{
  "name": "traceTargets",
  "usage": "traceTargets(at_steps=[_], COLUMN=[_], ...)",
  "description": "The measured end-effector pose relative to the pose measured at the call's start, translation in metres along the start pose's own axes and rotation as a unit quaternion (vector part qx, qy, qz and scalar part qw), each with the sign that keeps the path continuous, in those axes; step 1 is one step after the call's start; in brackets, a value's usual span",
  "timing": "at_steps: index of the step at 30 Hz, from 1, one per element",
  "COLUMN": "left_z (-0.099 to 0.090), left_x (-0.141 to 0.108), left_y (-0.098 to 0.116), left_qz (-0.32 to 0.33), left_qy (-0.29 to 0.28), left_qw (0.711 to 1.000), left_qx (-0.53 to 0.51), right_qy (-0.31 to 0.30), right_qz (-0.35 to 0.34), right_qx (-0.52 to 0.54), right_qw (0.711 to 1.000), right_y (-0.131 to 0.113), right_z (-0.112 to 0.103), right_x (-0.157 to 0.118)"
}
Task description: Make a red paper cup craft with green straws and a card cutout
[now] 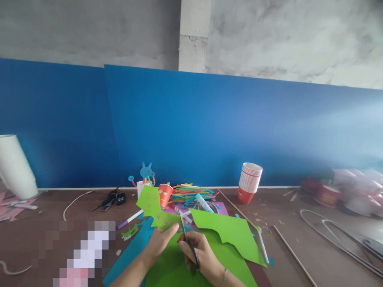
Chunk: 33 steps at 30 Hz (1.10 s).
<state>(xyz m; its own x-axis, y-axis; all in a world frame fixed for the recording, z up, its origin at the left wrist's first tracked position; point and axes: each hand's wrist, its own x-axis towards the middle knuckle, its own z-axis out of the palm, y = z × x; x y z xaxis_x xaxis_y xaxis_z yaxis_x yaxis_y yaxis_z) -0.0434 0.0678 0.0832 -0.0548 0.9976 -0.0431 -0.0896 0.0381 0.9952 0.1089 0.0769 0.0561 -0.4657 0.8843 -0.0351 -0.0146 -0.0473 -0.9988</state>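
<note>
Pinching bright green paper cutout with drawn marks (149,202) at lower edge in left hand (161,241), with thumb extended on top and forearm angled in from lower left. Gripping black-handled metal scissors (182,224) in right hand (200,250), with fingers curled round handles, wrist angled up-left, blades aimed up beside cutout. Holding both over large green paper sheet (173,265), near wavy-edged light green paper piece (236,233) on right. Beyond: red paper cup with pale shapes (164,196), near pile of multicoloured thin sticks (191,193).
</note>
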Motion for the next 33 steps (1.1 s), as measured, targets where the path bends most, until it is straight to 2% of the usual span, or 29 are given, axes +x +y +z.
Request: traceTargets(at_steps=[7,19,24,29,33], left_z=[-0.003,-0.013,-0.008,0.001,0.005], left_x=[0.001,0.01,0.005,-0.001,0.002], left_y=[-0.002,-0.018,-0.013,-0.003,-0.002], left_qz=[-0.003,0.036,0.008,0.009,0.007], left_qy=[-0.053,-0.052,-0.107,-0.211,-0.217], left_qw=[0.999,0.997,0.992,0.977,0.976], left_qx=[0.005,-0.039,-0.063,0.013,-0.028], right_qy=[-0.004,-0.002,0.056,0.07,0.141], right_qz=[0.013,0.03,0.005,-0.011,-0.034], right_qx=[0.007,-0.042,0.021,0.055,0.076], right_qw=[1.0,0.999,0.998,0.996,0.986], right_y=[-0.006,-0.008,-0.009,-0.011,-0.014], right_z=[0.0,-0.004,-0.006,-0.008,-0.01], right_x=[-0.002,0.001,0.003,0.004,0.004])
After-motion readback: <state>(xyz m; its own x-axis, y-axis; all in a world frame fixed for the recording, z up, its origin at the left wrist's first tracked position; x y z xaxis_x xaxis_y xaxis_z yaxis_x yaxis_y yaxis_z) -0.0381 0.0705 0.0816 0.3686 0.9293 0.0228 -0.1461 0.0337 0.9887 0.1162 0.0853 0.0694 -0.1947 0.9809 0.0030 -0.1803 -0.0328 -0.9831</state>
